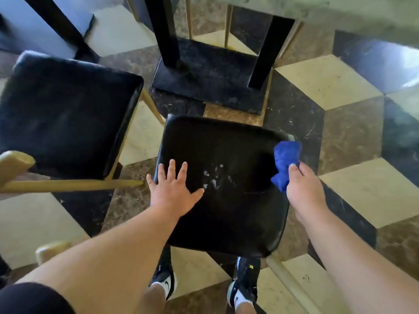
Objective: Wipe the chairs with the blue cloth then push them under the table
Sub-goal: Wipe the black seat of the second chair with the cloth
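Note:
A chair with a black padded seat (229, 214) stands right in front of me, with whitish smears near the seat's middle. My left hand (173, 190) lies flat on the seat's left part, fingers spread. My right hand (305, 189) grips a bunched blue cloth (286, 162) over the seat's right edge. A second black-seated chair (65, 114) with light wooden legs stands to the left. The table's pale top (340, 17) shows at the upper right, and its black legs rise from a black base (210, 82) just beyond the near chair.
The floor is patterned in cream, brown and dark marble tiles (353, 137). More pale chair legs (227, 26) stand behind the table base. A wooden chair rail (68, 185) runs across at the left. My shoes (244, 288) show below the seat.

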Demonstrator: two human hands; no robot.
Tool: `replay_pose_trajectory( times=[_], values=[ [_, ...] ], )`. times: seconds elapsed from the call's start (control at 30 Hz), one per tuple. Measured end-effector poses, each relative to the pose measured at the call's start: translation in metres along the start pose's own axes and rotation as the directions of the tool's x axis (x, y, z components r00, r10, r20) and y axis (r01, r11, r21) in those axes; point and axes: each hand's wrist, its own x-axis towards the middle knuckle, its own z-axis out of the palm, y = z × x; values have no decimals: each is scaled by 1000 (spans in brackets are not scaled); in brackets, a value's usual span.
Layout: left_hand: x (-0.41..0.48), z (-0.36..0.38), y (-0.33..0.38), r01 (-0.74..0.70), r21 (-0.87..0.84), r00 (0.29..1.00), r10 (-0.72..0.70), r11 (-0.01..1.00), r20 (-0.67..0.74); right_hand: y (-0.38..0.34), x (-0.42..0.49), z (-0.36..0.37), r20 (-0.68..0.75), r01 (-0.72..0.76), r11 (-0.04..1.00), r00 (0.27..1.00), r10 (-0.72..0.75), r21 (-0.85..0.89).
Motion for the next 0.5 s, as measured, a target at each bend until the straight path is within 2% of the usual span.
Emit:
replay_pose_trajectory(
  times=[0.1, 0.23, 0.33, 0.4, 0.5],
  values=[
    [13, 42, -3, -4, 40, 998, 6, 999, -69, -7, 37, 24, -9, 174, 972, 984, -178, -159],
    [24, 71, -6, -1, 37, 983, 8, 999, -181, 14, 77, 75, 139, 370, 858, 929, -343, -357],
    [29, 79, -8, -11, 15, 971, 14, 1000, -240, 26, 86, 117, 70, 368, 812, 923, -380, -453],
    [30, 82, -10, -22, -4, 967, 20, 1000, -252, 22, 81, 143, -7, 326, 829, 929, -369, -455],
    [35, 85, -12, -73, -33, 950, 60, 997, -308, -2, 73, 185, -16, 358, 820, 913, -407, -448]
  ],
)
